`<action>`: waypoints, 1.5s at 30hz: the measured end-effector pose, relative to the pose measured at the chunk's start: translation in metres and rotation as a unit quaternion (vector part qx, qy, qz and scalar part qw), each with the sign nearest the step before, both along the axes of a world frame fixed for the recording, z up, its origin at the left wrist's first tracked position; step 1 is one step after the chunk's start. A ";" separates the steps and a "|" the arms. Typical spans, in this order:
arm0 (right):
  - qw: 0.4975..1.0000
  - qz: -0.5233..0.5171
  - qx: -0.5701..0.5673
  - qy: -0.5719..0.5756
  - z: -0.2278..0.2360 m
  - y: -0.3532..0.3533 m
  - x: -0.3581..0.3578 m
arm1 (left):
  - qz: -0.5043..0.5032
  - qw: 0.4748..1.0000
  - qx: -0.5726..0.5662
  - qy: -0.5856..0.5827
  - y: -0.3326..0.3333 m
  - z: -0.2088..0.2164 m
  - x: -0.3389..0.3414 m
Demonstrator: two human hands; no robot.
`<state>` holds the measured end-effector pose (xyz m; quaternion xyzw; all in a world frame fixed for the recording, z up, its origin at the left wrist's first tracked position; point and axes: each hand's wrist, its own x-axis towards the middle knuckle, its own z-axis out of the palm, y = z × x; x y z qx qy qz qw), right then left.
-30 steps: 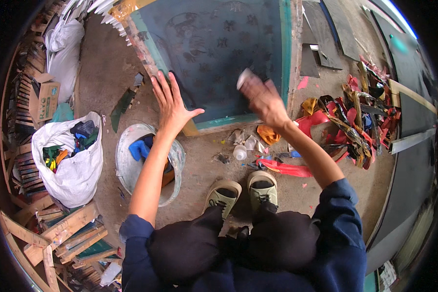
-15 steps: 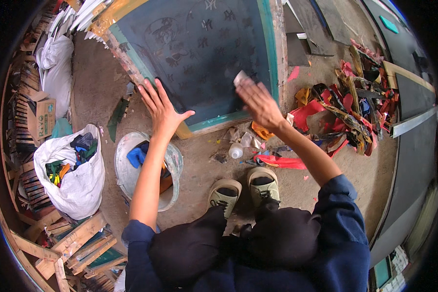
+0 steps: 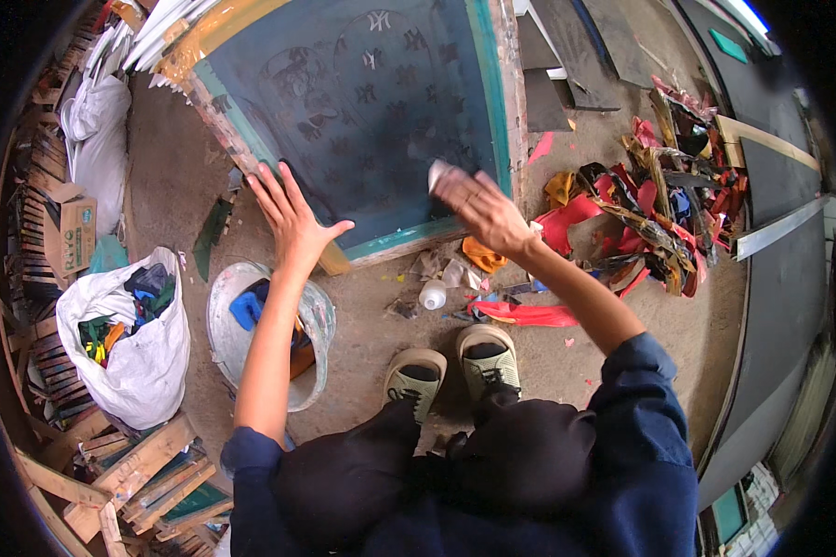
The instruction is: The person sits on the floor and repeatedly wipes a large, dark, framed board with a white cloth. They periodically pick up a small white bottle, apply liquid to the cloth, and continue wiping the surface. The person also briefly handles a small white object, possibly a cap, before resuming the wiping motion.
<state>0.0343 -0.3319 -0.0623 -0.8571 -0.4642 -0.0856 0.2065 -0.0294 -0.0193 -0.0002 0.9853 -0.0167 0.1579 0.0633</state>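
Note:
A screen-printing frame (image 3: 395, 130) leans in front of me, its dark mesh bordered in teal and showing faint repeated emblems. My left hand (image 3: 291, 218) has its fingers spread against the frame's left edge, gripping nothing. My right hand (image 3: 481, 209), smeared by motion, is over the lower right of the mesh, with a small whitish wad (image 3: 436, 174) at its fingertips. Whether the wad is cloth or paper I cannot tell. A paler smudge marks the mesh beside it.
A paint-stained bucket (image 3: 322, 343) with blue cloth stands below my left forearm. Left of it is a white sack (image 3: 149, 371) of rags. A small translucent bottle (image 3: 432, 295) lies near my shoes. Red and black scraps (image 3: 659, 218) pile up at the right, beside dark boards (image 3: 780, 306).
My right hand has moved slightly down relative to the mesh with the whitish wad. The left hand keeps its place on the frame edge. The whole view has shifted a little.

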 end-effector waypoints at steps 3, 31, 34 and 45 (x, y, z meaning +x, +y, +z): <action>0.986 0.061 -0.051 -0.147 0.014 -0.014 0.032 | 0.012 1.000 -0.004 0.002 -0.001 -0.003 -0.003; 0.989 -0.069 -0.102 -0.086 0.055 0.003 0.028 | 0.032 0.999 0.001 0.028 0.005 -0.002 -0.004; 0.992 -0.063 -0.091 -0.060 0.033 -0.012 0.008 | 0.030 0.998 0.000 0.048 0.001 0.002 -0.005; 0.998 0.004 -0.031 0.053 -0.011 -0.024 -0.022 | 0.022 0.998 0.004 0.064 -0.003 0.003 -0.004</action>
